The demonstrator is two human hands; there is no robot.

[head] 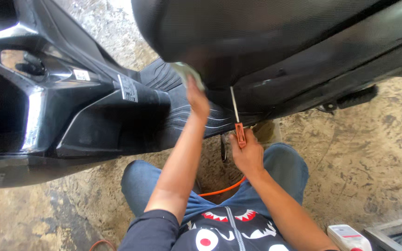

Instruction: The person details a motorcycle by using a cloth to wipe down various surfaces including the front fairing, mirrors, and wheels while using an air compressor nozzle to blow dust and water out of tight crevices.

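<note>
Head view looks down on a person crouched beside a black scooter (117, 93), knees in blue jeans on a wet, muddy concrete floor (373, 153). The right hand (246, 155) is closed around the orange handle of a screwdriver (237, 118), its thin metal shaft angled up to the seam where the seat body meets the lower side panel. The left hand (197, 100) reaches up over the ribbed footboard (182, 114) and presses a pale cloth (188, 73) against the underside of the seat front; the fingers look curled on the cloth, though most of the grip is hidden behind the hand. The risk, as I judge it, is the shaft slipping off its seat, since it is long, thin and held at a slant: it could scratch the glossy black panel or jab toward the left forearm, which lies just beside it. The wet floor could also let a foot slide and jerk both hands. The overhanging seat (266, 32) blocks sight of the tip, so I cannot tell what the tip bears on. An orange hose or cable (224, 188) runs across the floor between the knees, and a white bottle with a red label (348, 237) stands at the lower right beside a dark tray edge (391, 234).
</note>
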